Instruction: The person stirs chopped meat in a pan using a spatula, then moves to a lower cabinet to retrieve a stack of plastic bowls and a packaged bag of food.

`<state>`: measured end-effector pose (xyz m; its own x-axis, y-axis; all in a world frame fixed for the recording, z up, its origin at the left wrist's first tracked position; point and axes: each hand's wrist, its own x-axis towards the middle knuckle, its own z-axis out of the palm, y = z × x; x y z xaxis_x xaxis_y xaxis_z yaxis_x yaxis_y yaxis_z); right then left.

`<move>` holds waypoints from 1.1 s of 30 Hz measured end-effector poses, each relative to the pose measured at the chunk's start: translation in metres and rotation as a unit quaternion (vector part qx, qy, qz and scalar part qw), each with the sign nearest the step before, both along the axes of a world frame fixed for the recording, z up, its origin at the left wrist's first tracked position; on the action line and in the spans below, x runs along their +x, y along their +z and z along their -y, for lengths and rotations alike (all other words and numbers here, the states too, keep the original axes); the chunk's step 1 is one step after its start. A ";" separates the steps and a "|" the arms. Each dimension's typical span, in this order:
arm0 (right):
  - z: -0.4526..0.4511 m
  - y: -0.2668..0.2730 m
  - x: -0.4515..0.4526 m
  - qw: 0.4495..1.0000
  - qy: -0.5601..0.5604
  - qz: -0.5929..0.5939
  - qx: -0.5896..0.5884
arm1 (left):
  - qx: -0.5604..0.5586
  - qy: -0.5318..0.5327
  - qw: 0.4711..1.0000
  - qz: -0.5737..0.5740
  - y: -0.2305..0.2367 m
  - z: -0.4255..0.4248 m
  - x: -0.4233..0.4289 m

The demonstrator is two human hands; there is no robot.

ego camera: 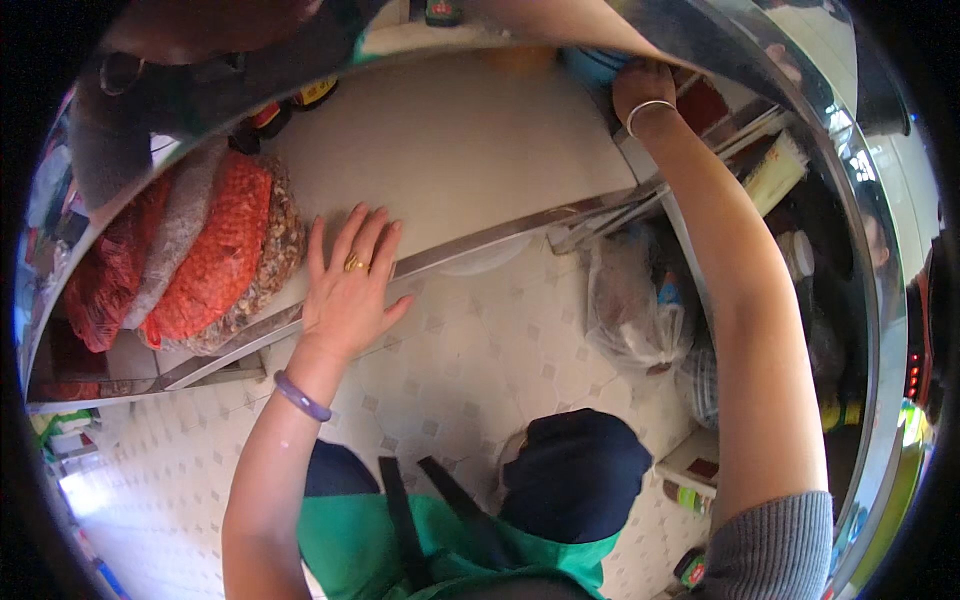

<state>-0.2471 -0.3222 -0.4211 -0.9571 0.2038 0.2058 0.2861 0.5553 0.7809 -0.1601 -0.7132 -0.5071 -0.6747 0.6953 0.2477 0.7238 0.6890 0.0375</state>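
Note:
My left hand (349,285) lies palm down with its fingers spread at the front edge of a pale tiled shelf (465,150). It wears a gold ring, and a purple bangle circles the wrist. Just left of it sit red mesh bags (221,255) and a clear bag of small brown pieces (277,247). My right hand (646,90), with a silver bangle, reaches to the back right of the shelf. Its fingers curl against a blue item (595,66), possibly a bowl; whether they grip it is hidden.
A glossy curved edge (480,46) crosses above the shelf. Dark jars with red and yellow labels (311,94) stand at the back left. A clear plastic bag of items (637,300) is at the right, above the patterned tile floor (427,367). A bottle (686,496) lies lower right.

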 end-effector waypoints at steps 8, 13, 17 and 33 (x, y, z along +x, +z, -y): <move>-0.076 -0.007 -0.077 0.980 -0.130 -0.047 -0.146 | 0.006 0.022 1.000 0.009 0.001 0.000 0.005; -0.082 -0.002 -0.085 0.973 -0.156 0.032 -0.165 | 0.005 0.030 1.000 -0.001 0.000 0.000 0.009; -0.086 -0.003 -0.090 0.967 -0.168 0.080 -0.174 | 0.006 0.030 1.000 0.003 -0.001 -0.001 0.008; -0.084 0.023 -0.080 0.949 -0.113 0.160 -0.246 | -0.005 0.038 0.999 0.022 -0.006 -0.003 0.006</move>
